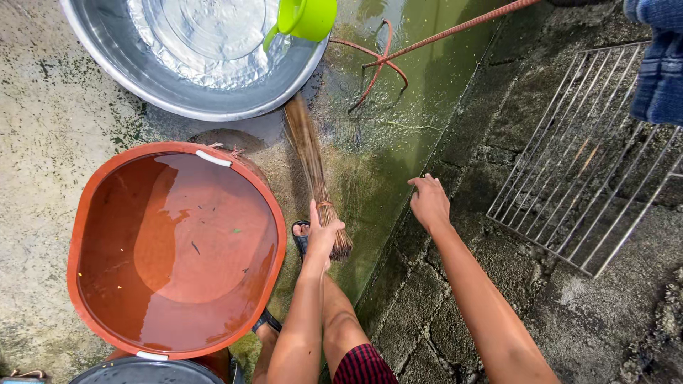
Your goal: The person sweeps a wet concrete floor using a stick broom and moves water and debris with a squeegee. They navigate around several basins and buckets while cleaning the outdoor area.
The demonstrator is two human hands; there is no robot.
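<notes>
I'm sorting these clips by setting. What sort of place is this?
Probably an outdoor washing area in a yard: wet, algae-green concrete floor, a metal basin and an orange tub filled with water, and a stick broom held in the left hand.

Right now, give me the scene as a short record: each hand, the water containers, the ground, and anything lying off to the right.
left hand: gripping the bound end of a stick broom, bristles pointing toward the metal basin
right hand: resting on the edge of the concrete block ledge, holding nothing
orange tub: filled with water, small debris floating
metal basin: holds water, green dipper at its rim
ground: wet, green with algae
wire rack: lying flat on the ledge
foot: in a sandal, beside the broom
</notes>
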